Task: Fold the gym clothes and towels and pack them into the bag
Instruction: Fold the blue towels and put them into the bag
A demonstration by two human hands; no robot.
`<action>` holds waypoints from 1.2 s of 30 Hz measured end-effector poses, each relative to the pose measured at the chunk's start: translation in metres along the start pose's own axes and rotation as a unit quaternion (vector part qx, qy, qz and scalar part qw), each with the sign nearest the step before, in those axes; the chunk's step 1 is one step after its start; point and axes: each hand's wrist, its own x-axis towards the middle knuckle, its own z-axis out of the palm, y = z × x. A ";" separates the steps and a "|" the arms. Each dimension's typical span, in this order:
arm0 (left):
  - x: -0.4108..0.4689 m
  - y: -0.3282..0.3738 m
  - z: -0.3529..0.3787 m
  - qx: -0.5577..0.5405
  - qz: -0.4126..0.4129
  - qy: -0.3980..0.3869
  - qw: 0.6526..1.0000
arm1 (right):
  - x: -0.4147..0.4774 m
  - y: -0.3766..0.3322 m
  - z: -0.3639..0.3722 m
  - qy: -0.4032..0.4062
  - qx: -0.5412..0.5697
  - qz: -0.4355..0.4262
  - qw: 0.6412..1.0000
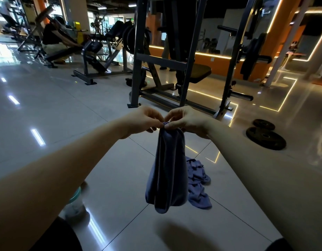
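Note:
A dark blue towel hangs in the air in front of me, bunched at its top edge and drooping in long folds. My left hand and my right hand meet at that top edge, and both pinch the cloth between fingertips. On the tiled floor just behind and right of the hanging towel lies a crumpled lighter blue garment. No bag is in view.
A pale bottle with a teal lid stands on the floor under my left forearm. Two black weight plates lie at the right. A steel rack with a bench stands ahead. Another person crouches far left among machines.

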 end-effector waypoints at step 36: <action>0.020 -0.048 0.046 -0.116 -0.129 0.076 0.982 | -0.046 0.037 -0.063 0.165 0.378 -0.053 0.909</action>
